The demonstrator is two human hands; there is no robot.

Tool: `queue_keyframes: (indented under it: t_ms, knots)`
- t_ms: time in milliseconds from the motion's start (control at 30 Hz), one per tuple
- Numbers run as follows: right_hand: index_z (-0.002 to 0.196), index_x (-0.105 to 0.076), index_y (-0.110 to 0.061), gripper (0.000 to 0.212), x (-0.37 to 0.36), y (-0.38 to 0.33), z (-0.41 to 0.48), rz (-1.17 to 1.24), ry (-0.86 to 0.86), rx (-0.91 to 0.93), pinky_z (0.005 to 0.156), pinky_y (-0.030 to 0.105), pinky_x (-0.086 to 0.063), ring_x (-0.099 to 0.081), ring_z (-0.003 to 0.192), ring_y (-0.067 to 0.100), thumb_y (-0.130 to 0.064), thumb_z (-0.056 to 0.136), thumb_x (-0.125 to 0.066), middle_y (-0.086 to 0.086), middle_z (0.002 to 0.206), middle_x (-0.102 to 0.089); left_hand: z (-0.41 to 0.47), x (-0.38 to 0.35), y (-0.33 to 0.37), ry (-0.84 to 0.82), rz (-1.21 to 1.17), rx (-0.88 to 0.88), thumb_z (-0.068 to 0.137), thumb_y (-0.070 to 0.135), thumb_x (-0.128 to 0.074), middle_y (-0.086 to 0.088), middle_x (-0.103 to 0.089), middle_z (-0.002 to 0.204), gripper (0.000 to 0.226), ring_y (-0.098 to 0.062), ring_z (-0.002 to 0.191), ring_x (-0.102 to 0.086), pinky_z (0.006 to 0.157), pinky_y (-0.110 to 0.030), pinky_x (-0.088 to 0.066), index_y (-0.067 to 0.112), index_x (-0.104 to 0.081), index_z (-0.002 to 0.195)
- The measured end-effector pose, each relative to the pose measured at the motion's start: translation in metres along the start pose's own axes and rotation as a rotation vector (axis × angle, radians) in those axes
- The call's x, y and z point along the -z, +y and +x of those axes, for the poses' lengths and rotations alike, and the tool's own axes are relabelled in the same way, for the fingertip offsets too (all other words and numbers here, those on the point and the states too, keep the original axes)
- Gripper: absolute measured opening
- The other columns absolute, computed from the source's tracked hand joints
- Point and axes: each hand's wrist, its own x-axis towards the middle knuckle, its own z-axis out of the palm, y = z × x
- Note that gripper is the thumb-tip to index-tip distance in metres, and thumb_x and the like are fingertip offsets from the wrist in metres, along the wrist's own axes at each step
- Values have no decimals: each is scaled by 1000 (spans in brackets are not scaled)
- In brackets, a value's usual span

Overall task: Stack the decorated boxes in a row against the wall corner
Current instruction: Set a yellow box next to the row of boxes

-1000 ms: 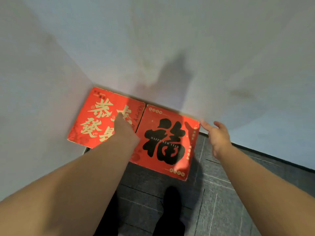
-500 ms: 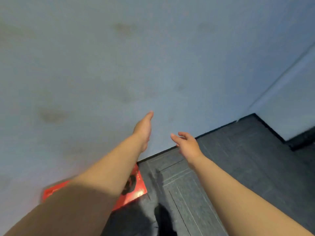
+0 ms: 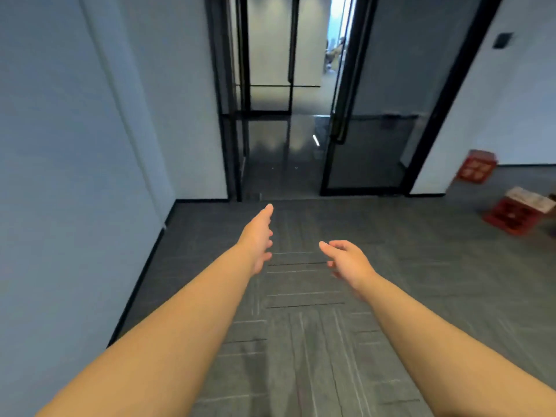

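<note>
Head view: left hand and right hand hang empty, fingers relaxed, over the floor, likely free to fetch the red decorated boxes well apart by the far wall.

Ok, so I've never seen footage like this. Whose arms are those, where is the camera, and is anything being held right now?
There is no machine here. A person wears a wide-angle camera on the head, so you look forward and down along their own bare arms. The left hand and the right hand reach out in front with relaxed fingers, and neither holds anything. Under them is a grey floor. Far off on the right are two decorated boxes: the farther red box stands by the wall, and the nearer red box sits on the floor with something pale on top. Straight ahead are black-framed glass doors.
</note>
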Motion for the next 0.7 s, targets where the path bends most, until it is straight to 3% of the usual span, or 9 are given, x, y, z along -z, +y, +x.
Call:
queue_keyframes:
  t_ms: [67,133,267,367,467,600,700]
  knots:
    - [130,-54,-11,49,93,26,11,70,142,-50,65,26,-44,-55,77,12,-39,91,-65,-2,102,-60,15,-97,-3,-120,70,35,97,56,-40,-10,-39,150,66,-28,137,-38,109,-44,-33,18,-35,150]
    - [125,-54,-10,43,185,59,16,120,261,-93,58,23,-37,-51,70,13,-35,92,-65,-3,90,-56,25,-195,-13,-228,128,77,97,56,-41,-10,-38,151,66,-28,138,-37,109,-44,-33,17,-35,150]
    - [113,-55,-18,34,343,123,5,188,478,-178,59,22,-37,-52,89,18,-39,90,-67,-1,107,-56,26,-371,-35,-422,241,125,96,56,-42,-9,-39,150,66,-28,137,-38,109,-44,-33,18,-34,150]
    - [115,-55,-15,32,439,151,-4,238,637,-250,58,26,-39,-53,90,20,-36,93,-64,3,110,-57,21,-480,-44,-547,333,126,96,55,-43,-9,-44,144,62,-26,129,-44,106,-42,-37,19,-38,147]
    - [115,-55,-14,32,515,172,-1,279,742,-294,60,26,-39,-53,79,20,-36,93,-63,5,97,-58,27,-572,-49,-640,413,122,96,54,-44,-7,-49,135,60,-23,116,-48,98,-40,-41,20,-42,145]
    - [111,-55,-11,30,600,200,23,340,825,-342,59,27,-38,-51,79,21,-34,94,-62,6,90,-56,59,-692,-61,-735,505,145,96,55,-44,-7,-49,119,58,-24,105,-46,94,-41,-40,17,-46,140]
    - [107,-55,-11,28,672,217,48,351,907,-380,62,29,-39,-50,76,21,-35,94,-62,4,81,-53,90,-788,-66,-812,522,157,97,52,-43,-11,-49,134,59,-29,121,-47,102,-44,-37,15,-44,142]
